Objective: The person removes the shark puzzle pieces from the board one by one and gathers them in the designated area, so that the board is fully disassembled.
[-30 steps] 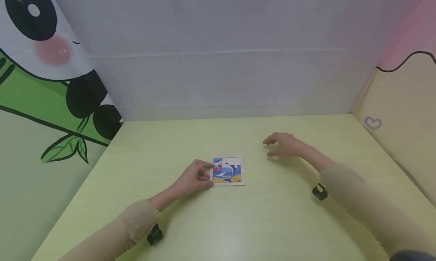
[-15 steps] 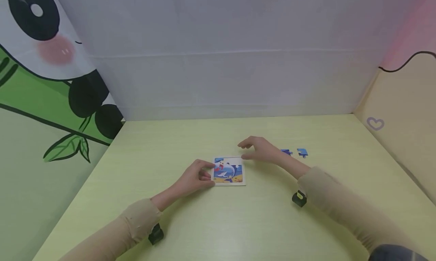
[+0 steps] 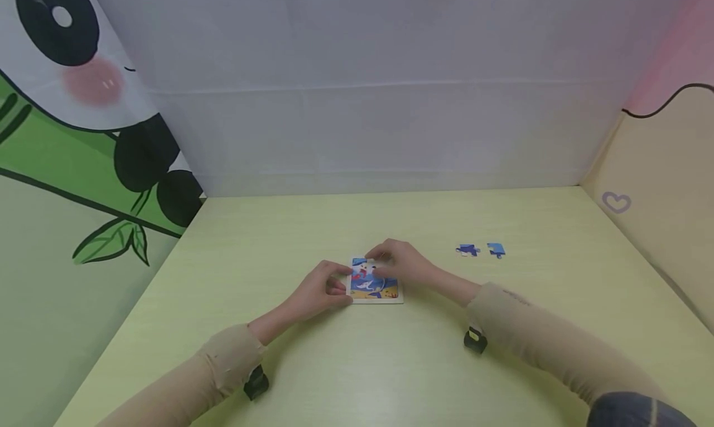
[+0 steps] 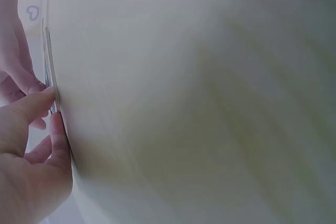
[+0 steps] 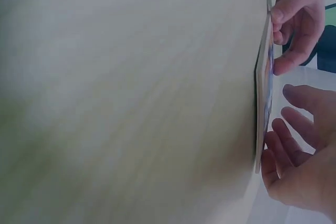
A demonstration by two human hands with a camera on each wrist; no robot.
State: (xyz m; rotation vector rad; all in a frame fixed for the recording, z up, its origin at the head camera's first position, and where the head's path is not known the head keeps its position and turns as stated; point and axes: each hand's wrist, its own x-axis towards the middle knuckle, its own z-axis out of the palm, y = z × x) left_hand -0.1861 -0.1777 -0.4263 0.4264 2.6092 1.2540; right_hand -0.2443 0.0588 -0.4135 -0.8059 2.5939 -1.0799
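Note:
A small square jigsaw puzzle [image 3: 368,286] in a white frame, with a sea picture, lies mid-table in the head view. My left hand [image 3: 317,292] holds its left side, index finger near the upper corner and thumb at the lower one. Over the puzzle's upper right part is my right hand [image 3: 406,266], fingers curved and covering some of the picture. The right wrist view shows the board [image 5: 264,98] edge-on, the right thumb and fingers spread beside its face, with no piece visible between them. Two loose blue puzzle pieces, one darker [image 3: 467,250] and one lighter [image 3: 496,250], lie to the right.
The pale wooden table [image 3: 357,359] ends at a plain light wall [image 3: 357,129] at the back. A panel with a cartoon panda [image 3: 92,83] stands on the left. On the right is a beige and pink panel [image 3: 664,160] with a small heart.
My right hand has moved left from the loose pieces to above the puzzle, and both pieces have come into sight. The left hand keeps its place at the frame.

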